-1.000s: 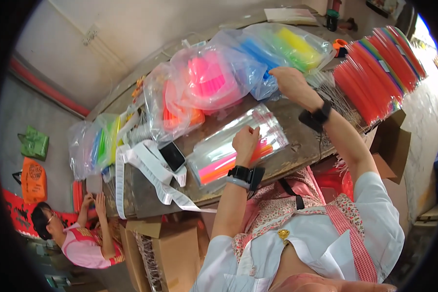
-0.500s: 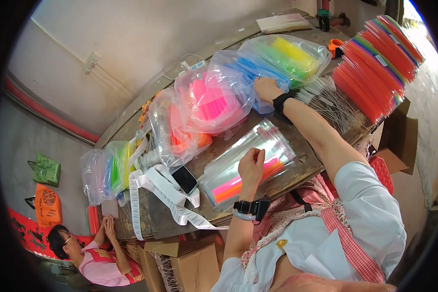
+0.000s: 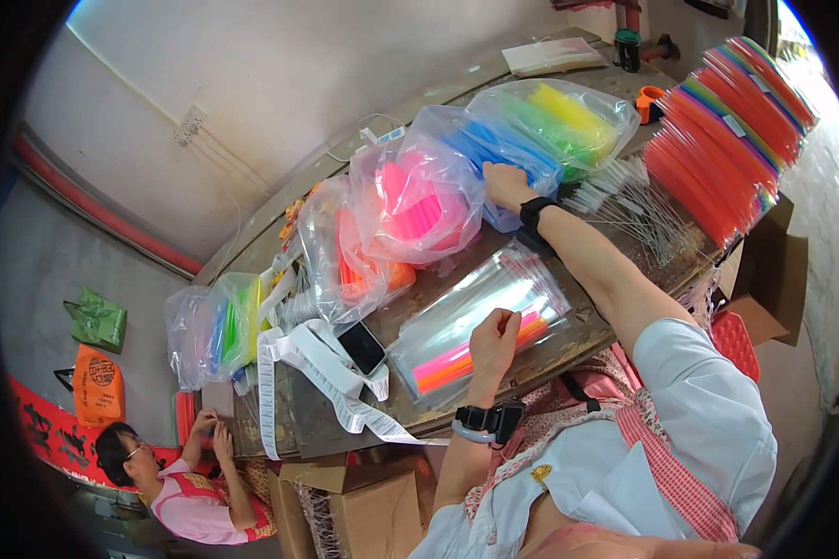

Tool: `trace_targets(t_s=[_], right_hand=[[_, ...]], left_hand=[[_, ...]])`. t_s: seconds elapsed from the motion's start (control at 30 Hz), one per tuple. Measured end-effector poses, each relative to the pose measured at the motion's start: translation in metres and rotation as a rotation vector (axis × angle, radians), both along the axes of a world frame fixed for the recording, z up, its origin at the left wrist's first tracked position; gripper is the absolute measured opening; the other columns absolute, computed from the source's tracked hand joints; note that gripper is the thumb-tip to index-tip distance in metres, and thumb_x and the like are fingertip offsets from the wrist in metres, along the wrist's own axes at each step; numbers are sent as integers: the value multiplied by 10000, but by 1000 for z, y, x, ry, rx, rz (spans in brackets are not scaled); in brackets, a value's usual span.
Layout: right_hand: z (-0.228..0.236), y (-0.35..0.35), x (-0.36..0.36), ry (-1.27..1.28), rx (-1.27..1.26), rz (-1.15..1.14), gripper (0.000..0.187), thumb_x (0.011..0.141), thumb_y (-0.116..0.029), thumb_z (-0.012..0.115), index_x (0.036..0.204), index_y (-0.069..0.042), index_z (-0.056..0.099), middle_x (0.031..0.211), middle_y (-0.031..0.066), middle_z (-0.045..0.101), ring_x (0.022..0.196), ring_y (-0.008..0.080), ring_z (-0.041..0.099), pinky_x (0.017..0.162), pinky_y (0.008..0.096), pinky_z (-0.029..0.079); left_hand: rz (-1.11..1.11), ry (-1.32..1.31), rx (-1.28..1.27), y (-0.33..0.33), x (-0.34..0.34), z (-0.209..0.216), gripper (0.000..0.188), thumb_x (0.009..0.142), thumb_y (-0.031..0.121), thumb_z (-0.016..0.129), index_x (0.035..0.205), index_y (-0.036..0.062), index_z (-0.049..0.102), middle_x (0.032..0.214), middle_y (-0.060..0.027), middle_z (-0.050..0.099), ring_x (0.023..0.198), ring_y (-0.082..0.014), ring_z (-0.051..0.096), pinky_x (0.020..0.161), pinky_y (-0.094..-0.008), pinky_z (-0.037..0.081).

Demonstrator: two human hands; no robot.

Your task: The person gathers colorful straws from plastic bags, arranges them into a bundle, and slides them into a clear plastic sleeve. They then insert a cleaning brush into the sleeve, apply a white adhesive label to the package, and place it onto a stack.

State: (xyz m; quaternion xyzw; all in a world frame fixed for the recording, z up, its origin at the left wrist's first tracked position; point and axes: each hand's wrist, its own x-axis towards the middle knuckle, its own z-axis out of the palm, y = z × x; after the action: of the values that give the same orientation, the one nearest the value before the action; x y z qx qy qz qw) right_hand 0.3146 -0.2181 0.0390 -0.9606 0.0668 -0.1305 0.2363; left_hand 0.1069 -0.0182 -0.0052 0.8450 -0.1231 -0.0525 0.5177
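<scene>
My right hand [image 3: 509, 187], with a black band at the wrist, is at the mouth of a clear bag of blue plastic straws [image 3: 505, 144]. Its fingers bend down around the ends of the straws; their tips are partly hidden. My left hand [image 3: 492, 345] is curled, thumb against fingers, over a stack of clear flat plastic sleeves [image 3: 471, 312]. Whatever it may hold is hidden. Pink straws [image 3: 447, 370] and orange straws [image 3: 452, 376] lie along the sleeves' near side, beside and under that hand.
Bags of pink straws [image 3: 415, 210], orange straws [image 3: 354, 265] and yellow-green straws [image 3: 569, 121] line the back. Thin wire brushes [image 3: 639, 210] and a tall red straw bundle [image 3: 708, 168] stand right. A phone [image 3: 361, 347] and label strip [image 3: 331, 382] lie left. A co-worker [image 3: 191, 494] sits lower left.
The view has shifted slightly. My right hand stays at the blue straws, its fingers a little more extended. My left hand remains over the sleeves, turned slightly.
</scene>
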Motion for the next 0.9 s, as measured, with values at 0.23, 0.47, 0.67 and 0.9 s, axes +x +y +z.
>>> trace_targets(t_s=[0.23, 0.47, 0.67, 0.9], right_hand=[[-9, 7, 14, 50, -40, -30, 213, 779, -115, 566, 945, 4, 623, 922, 222, 666, 857, 352, 666, 681, 432, 522], [12, -36, -6, 105, 752, 118, 126, 837, -135, 548, 769, -39, 593, 681, 59, 611, 556, 154, 572, 472, 301, 409], [60, -43, -140, 122, 874, 396, 233, 899, -195, 526, 702, -72, 507, 587, -28, 478, 496, 60, 433, 445, 232, 327], [36, -19, -253, 339, 952, 509, 110, 925, -169, 530, 918, -59, 525, 662, -19, 498, 540, 45, 439, 481, 209, 347]], left_hand=[[-13, 2, -3, 2, -3, 6, 251, 886, 265, 633, 883, 14, 633, 641, -59, 598, 578, -131, 532, 564, -289, 424], [-39, 96, -81, 9, -8, 12, 241, 908, 216, 616, 865, -21, 619, 686, 9, 575, 648, -66, 500, 616, -227, 413], [-62, 137, -184, 6, -3, 18, 239, 914, 227, 616, 917, -11, 624, 736, -15, 608, 687, -76, 551, 644, -228, 444], [31, 110, -693, -4, 13, 73, 383, 967, 362, 524, 1158, 30, 548, 923, -67, 655, 830, -138, 630, 699, -264, 506]])
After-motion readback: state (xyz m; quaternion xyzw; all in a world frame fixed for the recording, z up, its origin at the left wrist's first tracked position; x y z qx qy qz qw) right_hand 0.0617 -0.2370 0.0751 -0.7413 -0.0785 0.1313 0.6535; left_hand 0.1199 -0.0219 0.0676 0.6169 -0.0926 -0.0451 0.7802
